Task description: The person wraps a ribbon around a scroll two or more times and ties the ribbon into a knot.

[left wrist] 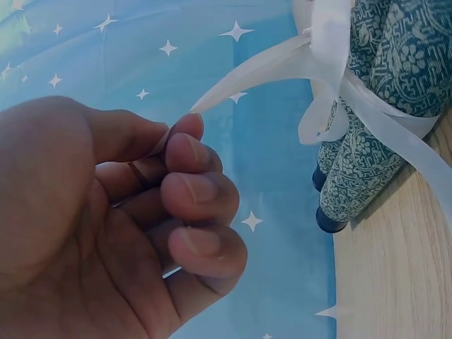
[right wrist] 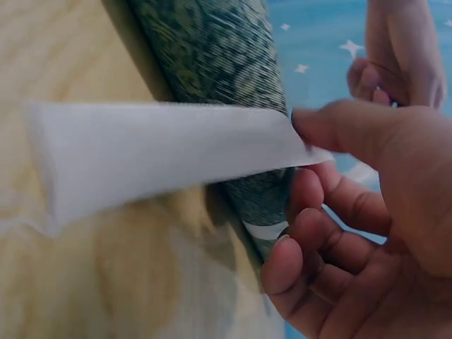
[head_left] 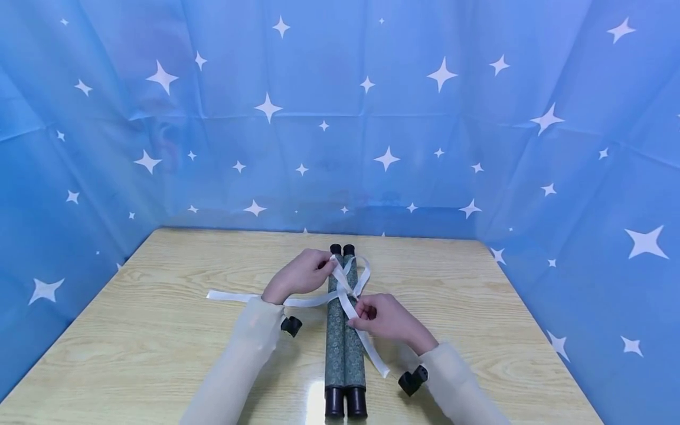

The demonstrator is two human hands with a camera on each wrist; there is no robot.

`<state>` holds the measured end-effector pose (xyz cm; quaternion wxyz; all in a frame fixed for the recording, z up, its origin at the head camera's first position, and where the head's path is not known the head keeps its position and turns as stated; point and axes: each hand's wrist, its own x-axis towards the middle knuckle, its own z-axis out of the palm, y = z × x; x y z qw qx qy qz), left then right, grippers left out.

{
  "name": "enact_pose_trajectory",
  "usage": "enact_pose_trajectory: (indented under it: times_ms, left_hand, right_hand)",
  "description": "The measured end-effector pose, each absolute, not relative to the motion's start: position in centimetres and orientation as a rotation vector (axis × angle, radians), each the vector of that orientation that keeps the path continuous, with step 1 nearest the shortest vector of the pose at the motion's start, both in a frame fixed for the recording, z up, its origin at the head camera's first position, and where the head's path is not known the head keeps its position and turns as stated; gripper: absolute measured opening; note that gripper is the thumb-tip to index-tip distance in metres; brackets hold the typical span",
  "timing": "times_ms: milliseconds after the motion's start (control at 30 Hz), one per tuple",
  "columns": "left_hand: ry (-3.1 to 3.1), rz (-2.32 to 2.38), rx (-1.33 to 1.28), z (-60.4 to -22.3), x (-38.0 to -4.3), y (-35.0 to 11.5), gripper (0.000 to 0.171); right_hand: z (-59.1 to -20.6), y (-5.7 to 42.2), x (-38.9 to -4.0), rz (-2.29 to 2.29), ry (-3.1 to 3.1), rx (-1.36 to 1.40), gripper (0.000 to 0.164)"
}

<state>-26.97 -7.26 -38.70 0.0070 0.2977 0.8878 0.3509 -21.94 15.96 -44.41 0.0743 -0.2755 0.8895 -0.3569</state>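
Note:
A scroll rolled from both ends lies lengthwise on the table, its two rolls side by side, covered in green patterned cloth with black end knobs. White ribbon wraps round it and crosses in a loop and knot over the upper half. My left hand, left of the rolls, pinches one length of ribbon between thumb and forefinger and draws it taut. On the other side, my right hand pinches another length of ribbon close over the right roll; its free end hangs past the fingers.
One ribbon tail stretches left across the wooden table, passing under the left wrist. Blue curtains with white stars surround the table's back and sides. Small black cameras sit at both wrists.

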Motion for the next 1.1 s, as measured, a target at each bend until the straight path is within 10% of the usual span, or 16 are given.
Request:
enact_pose_trajectory:
  times_ms: [1100]
  left_hand:
    - [2.726,1.059,0.914,-38.8,-27.4,-8.5,0.031]
  right_hand:
    - [-43.3,26.5,-19.3,-1.057,2.548,-0.786,0.024]
